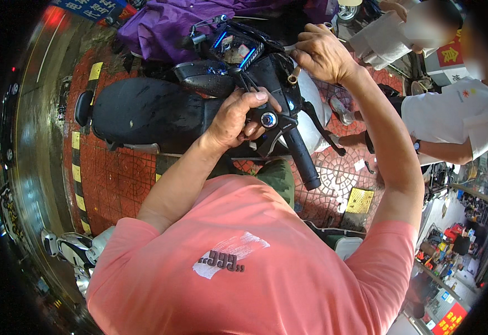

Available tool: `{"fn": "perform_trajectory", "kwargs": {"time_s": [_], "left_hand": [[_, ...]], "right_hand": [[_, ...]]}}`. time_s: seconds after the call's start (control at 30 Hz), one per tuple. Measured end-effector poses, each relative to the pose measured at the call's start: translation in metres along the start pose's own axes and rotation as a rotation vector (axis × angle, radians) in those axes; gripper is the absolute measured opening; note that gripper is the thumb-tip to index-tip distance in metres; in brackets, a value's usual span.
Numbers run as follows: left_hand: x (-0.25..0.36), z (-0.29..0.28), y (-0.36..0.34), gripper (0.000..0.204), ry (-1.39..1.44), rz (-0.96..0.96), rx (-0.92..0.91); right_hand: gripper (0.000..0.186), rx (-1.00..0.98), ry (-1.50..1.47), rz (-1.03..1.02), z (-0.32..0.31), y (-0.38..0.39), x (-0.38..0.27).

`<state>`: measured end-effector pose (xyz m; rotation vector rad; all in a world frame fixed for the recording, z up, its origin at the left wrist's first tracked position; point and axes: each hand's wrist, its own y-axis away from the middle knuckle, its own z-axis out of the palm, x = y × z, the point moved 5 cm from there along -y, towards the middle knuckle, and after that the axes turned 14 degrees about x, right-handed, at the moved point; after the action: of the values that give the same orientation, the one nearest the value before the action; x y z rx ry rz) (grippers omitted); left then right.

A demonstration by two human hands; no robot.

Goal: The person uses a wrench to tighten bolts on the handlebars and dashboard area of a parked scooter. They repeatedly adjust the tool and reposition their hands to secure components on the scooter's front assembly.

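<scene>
A black scooter (143, 111) stands crosswise in front of me. My left hand (238, 117) is closed on its handlebar by the mirror stem, beside a round silver-and-blue fitting (268, 120). The black grip (305, 167) points down toward me, with a brake lever (327, 137) to its right. A mirror (199, 73) lies above the seat. Higher up, my right hand (322, 56) is closed on a metal tool, largely hidden by the fingers, near a brass-coloured fitting (294, 78). A lit blue-edged panel (238, 50) sits left of that hand.
A purple cover (154, 28) drapes beyond the scooter. Two people (445, 117) are close on the right, faces blurred. Red paving (115, 173) has a black-and-yellow kerb (79, 195) at left, by a wet road. Another vehicle (71, 251) stands lower left; a cluttered shopfront (456, 240) is lower right.
</scene>
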<state>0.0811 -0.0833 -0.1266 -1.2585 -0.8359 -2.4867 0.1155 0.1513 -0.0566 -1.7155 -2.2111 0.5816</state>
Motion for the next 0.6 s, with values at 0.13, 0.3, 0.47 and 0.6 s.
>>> {"fn": "perform_trajectory", "kwargs": {"time_s": [0.13,0.3,0.47,0.6], "left_hand": [[-0.001,-0.002,0.001,0.045,0.007,0.006,0.005],[-0.002,-0.002,0.0,0.045,0.016,0.006,-0.041],[-0.003,-0.002,-0.001,0.046,0.014,0.025,-0.026],[-0.006,-0.002,-0.001,0.045,0.023,0.041,-0.002]], "right_hand": [[0.036,0.062,0.053,0.055,-0.002,0.008,-0.004],[0.038,0.079,0.1,0.15,-0.008,0.02,-0.013],[0.042,0.078,0.145,0.228,-0.013,0.027,-0.02],[0.051,0.0,0.186,0.326,-0.022,0.03,-0.027]]}}
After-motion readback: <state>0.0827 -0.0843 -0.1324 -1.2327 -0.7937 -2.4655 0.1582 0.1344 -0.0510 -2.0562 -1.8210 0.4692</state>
